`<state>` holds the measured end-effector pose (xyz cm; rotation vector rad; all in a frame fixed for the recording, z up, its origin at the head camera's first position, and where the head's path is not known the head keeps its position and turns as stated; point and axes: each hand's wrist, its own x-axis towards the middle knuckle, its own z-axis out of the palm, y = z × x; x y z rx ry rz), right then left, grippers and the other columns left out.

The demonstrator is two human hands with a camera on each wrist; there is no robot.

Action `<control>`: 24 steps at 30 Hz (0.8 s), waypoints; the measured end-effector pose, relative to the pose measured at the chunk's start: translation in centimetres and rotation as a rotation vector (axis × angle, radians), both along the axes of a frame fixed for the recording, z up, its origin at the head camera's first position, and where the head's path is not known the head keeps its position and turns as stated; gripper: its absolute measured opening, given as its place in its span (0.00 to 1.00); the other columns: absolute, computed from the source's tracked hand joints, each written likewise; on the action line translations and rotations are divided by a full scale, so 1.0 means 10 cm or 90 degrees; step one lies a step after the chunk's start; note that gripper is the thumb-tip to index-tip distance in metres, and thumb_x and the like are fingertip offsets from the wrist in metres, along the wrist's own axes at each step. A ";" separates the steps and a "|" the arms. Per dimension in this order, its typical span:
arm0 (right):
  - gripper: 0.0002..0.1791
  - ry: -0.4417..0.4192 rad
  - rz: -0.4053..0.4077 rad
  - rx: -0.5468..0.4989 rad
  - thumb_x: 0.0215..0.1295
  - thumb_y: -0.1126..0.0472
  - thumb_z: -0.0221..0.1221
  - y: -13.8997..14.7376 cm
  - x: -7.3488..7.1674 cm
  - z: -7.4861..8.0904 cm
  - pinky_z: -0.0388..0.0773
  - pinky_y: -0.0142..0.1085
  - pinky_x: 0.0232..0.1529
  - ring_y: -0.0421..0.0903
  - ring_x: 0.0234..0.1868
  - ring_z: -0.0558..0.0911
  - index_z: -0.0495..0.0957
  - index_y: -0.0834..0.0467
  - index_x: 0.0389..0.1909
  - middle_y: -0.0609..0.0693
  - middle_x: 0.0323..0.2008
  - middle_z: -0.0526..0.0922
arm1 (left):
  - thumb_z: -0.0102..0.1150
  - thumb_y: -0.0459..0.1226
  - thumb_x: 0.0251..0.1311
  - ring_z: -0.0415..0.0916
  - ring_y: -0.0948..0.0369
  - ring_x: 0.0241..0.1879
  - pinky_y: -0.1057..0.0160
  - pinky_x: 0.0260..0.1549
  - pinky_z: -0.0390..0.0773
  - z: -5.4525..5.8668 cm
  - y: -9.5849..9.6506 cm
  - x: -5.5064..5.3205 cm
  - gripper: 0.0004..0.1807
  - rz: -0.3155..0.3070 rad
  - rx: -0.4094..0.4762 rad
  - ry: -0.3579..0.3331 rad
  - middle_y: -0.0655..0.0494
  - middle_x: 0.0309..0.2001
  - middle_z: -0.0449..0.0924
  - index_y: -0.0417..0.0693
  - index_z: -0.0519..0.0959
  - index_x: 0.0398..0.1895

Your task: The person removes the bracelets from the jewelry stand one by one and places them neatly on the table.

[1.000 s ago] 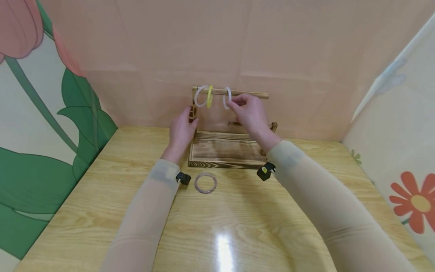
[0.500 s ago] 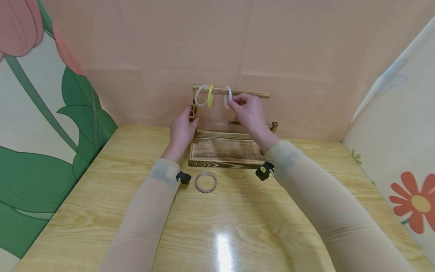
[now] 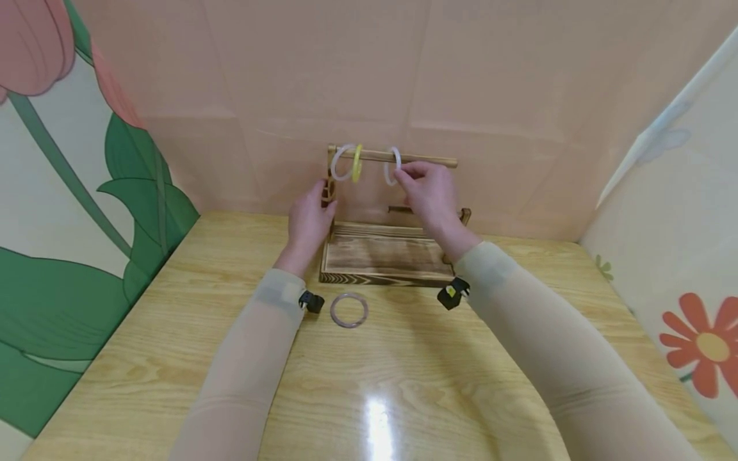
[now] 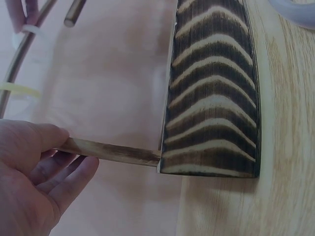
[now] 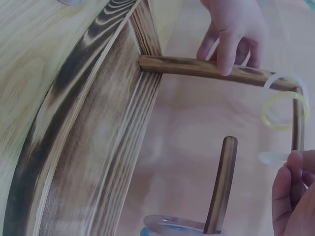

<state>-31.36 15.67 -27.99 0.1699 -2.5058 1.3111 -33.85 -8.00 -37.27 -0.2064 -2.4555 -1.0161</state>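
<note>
My right hand (image 3: 429, 195) pinches a whitish translucent bangle (image 3: 387, 173) between thumb and fingers. This bangle hangs around the upper rod (image 3: 426, 159) of a wooden stand. Further left on the same rod hang another whitish bangle (image 3: 334, 166) and a yellow bangle (image 3: 357, 168), close together. My left hand (image 3: 308, 221) grips the stand's upright post (image 4: 113, 150), thumb on one side and fingers on the other, as the left wrist view shows. On the table before the stand lies a pale purple bangle (image 3: 332, 314).
The stand's tray base (image 3: 375, 280) has a dark-grained front edge. In the right wrist view, a shorter lower rod (image 5: 221, 184) carries a clear bangle (image 5: 165, 220) and something blue (image 5: 144, 230). A pink wall covering (image 3: 507, 128) rises behind the wooden table (image 3: 323, 384).
My right hand has slid the pinched bangle slightly to the right along the upper rod. My left hand stays on the post, and the other bangles hold their places.
</note>
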 end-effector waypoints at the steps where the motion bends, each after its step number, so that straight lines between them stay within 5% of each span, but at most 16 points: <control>1: 0.14 0.001 -0.002 -0.001 0.81 0.51 0.67 0.01 0.00 0.00 0.76 0.31 0.22 0.57 0.33 0.89 0.92 0.54 0.56 0.51 0.46 0.90 | 0.69 0.35 0.77 0.86 0.40 0.57 0.44 0.59 0.85 0.00 0.00 0.00 0.27 0.000 0.000 0.000 0.37 0.62 0.86 0.36 0.76 0.74; 12: 0.16 0.002 -0.021 -0.002 0.81 0.49 0.66 0.16 0.04 -0.02 0.77 0.31 0.22 0.55 0.33 0.89 0.91 0.54 0.58 0.50 0.48 0.90 | 0.70 0.36 0.76 0.85 0.40 0.59 0.43 0.60 0.85 -0.02 0.00 0.00 0.29 0.000 0.002 -0.005 0.37 0.64 0.85 0.37 0.75 0.76; 20: 0.15 0.013 -0.039 -0.005 0.81 0.50 0.67 0.27 0.03 -0.03 0.77 0.28 0.23 0.40 0.25 0.85 0.92 0.54 0.57 0.50 0.50 0.90 | 0.69 0.36 0.77 0.84 0.39 0.61 0.42 0.63 0.83 -0.02 0.01 -0.02 0.29 0.005 -0.004 -0.004 0.36 0.66 0.84 0.37 0.75 0.76; 24: 0.16 0.010 -0.041 -0.007 0.81 0.51 0.66 0.33 0.04 -0.02 0.76 0.28 0.22 0.48 0.28 0.88 0.91 0.55 0.58 0.51 0.50 0.89 | 0.68 0.37 0.78 0.84 0.39 0.61 0.42 0.63 0.83 -0.01 0.02 -0.01 0.29 0.007 -0.009 -0.005 0.37 0.66 0.84 0.37 0.75 0.76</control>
